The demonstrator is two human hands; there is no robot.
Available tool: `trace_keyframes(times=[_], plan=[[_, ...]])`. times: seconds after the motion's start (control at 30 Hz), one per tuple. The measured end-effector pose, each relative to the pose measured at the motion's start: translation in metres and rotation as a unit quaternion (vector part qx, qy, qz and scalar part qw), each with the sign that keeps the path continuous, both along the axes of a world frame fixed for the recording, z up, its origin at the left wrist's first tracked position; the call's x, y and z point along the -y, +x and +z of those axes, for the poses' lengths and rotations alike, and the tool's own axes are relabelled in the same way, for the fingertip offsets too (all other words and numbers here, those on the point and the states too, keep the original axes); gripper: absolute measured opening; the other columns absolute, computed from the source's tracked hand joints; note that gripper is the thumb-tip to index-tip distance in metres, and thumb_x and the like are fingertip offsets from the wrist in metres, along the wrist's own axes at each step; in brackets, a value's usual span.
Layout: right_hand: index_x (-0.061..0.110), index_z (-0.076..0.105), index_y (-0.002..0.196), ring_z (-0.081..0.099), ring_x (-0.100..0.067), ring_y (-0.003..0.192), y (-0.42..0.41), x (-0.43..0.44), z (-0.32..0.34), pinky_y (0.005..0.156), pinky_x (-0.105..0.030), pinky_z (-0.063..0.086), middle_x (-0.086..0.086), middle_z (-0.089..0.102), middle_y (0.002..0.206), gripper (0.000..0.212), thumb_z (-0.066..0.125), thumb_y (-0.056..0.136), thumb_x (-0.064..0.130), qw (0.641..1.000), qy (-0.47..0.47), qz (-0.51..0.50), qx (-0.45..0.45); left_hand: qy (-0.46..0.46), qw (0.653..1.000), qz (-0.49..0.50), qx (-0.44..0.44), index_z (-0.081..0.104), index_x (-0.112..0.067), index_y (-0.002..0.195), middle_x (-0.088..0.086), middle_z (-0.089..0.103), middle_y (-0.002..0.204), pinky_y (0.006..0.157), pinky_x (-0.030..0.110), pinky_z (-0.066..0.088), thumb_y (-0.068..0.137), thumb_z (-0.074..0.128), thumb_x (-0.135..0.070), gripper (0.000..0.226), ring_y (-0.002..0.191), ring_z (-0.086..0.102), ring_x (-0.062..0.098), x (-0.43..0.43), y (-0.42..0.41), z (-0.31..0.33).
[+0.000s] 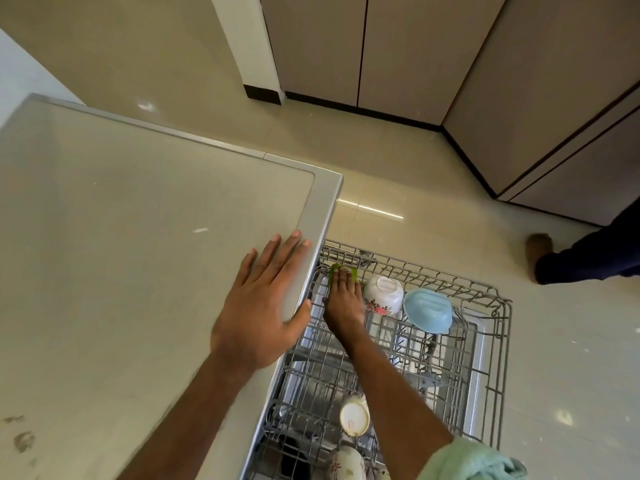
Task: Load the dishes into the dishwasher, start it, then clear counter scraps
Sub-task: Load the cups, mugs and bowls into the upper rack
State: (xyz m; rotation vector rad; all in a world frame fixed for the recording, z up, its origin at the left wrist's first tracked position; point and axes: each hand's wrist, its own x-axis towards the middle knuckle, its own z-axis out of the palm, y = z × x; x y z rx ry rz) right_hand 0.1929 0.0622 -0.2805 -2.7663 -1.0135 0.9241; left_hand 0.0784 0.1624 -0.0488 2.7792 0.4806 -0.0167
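The left hand [258, 306] lies flat, fingers released, on the smooth beige stone counter [121, 237]. The right hand [343, 303] reaches into the grey wire dishwasher rack [502, 341], fingers covering a glossy green rounded dish [334, 270] at its far corner; grasp cannot be told.

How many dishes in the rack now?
5: green one under right hand, floral bowl and blue dish beside it, cup and second floral bowl nearer; the arm may hide more.

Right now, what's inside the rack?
A flowered bowl, a blue bowl, a cup, a second bowl. The right hand partly covers a green thing; the counter hides the rest.
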Motion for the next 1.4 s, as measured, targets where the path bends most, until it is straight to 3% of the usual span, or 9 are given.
trace_keyframes(times=[0.23,0.47,0.6,0.87,0.97,1.1,1.17,1.23,1.4], plan=[[0.006,-0.021,0.148,-0.020,-0.033,0.148,-0.012,0.015,0.018,0.124,-0.048,-0.003,-0.016,-0.023,0.158,0.073,0.033,0.106,0.033,1.000,0.015,0.010,0.003,0.006,1.000,0.002,0.006,0.004,-0.029,0.159,-0.011,-0.001,0.166,0.125,0.041,0.006,0.093,0.050,-0.044,0.082,0.152,-0.005,0.009,-0.001,0.000,-0.004],[0.008,-0.015,0.153,-0.016,-0.029,0.150,-0.042,0.066,0.070,0.121,-0.043,-0.010,-0.013,-0.018,0.162,0.080,0.044,0.103,0.026,1.000,0.020,0.022,0.002,0.008,1.000,-0.006,0.009,0.007,-0.027,0.159,-0.011,0.001,0.166,0.125,0.041,0.005,0.093,0.054,-0.043,0.083,0.152,-0.005,0.010,-0.003,-0.002,-0.007],[0.008,-0.012,0.154,-0.015,-0.031,0.150,-0.056,0.105,0.111,0.124,-0.048,0.000,-0.013,-0.018,0.161,0.076,0.039,0.104,0.034,0.998,0.047,0.038,0.017,0.022,1.000,0.009,0.002,0.015,-0.021,0.159,-0.002,0.010,0.166,0.124,0.045,0.011,0.098,0.049,-0.041,0.072,0.153,0.005,0.019,0.006,-0.004,-0.003],[0.009,0.002,0.158,-0.005,-0.026,0.153,-0.100,0.127,0.202,0.124,-0.040,-0.002,-0.009,-0.003,0.166,0.069,0.040,0.105,0.030,0.982,0.182,0.038,0.022,0.016,0.994,0.108,-0.009,0.003,-0.019,0.159,0.000,-0.003,0.166,0.125,0.039,0.006,0.106,0.032,-0.032,0.061,0.152,-0.005,0.018,0.088,-0.123,-0.005],[0.010,0.008,0.158,0.002,-0.025,0.153,-0.127,0.113,0.232,0.125,-0.042,0.007,-0.009,0.006,0.166,0.062,0.036,0.107,0.030,0.971,0.228,0.065,0.021,0.002,0.991,0.134,-0.017,-0.001,-0.021,0.159,-0.002,-0.005,0.166,0.125,0.036,0.004,0.106,0.022,-0.036,0.059,0.153,-0.006,0.017,0.115,-0.173,0.000],[0.008,0.027,0.154,0.023,-0.031,0.148,-0.177,0.092,0.262,0.121,-0.045,0.024,-0.013,0.028,0.160,0.054,0.039,0.105,0.025,0.940,0.312,0.139,0.013,-0.021,0.989,0.148,-0.005,0.018,-0.014,0.157,0.003,0.015,0.164,0.123,0.041,0.020,0.104,0.020,-0.042,0.060,0.152,0.011,0.020,0.143,-0.241,-0.001],[0.004,0.042,0.146,0.042,-0.036,0.135,-0.206,0.077,0.267,0.111,-0.048,0.040,-0.019,0.043,0.148,0.051,0.041,0.099,0.025,0.905,0.375,0.198,0.022,-0.037,0.987,0.157,0.015,0.038,-0.012,0.151,0.007,0.034,0.158,0.118,0.041,0.028,0.107,0.022,-0.044,0.057,0.147,0.026,0.021,0.155,-0.275,-0.005],[0.003,0.049,0.139,0.049,-0.038,0.125,-0.240,0.059,0.270,0.105,-0.048,0.043,-0.021,0.049,0.140,0.050,0.041,0.095,0.026,0.879,0.417,0.229,0.009,-0.069,0.981,0.179,0.024,0.051,-0.013,0.143,0.009,0.045,0.152,0.116,0.040,0.033,0.106,0.030,-0.042,0.052,0.142,0.038,0.024,0.159,-0.305,0.004],[0.001,0.052,0.134,0.048,-0.038,0.125,-0.373,0.014,0.291,0.106,-0.053,0.042,-0.020,0.050,0.139,0.045,0.051,0.091,0.013,0.817,0.462,0.344,-0.011,-0.038,0.941,0.330,0.066,0.044,-0.010,0.146,0.009,0.044,0.151,0.110,0.037,0.038,0.097,0.050,-0.017,0.050,0.136,0.043,0.027,0.159,-0.414,0.053]])
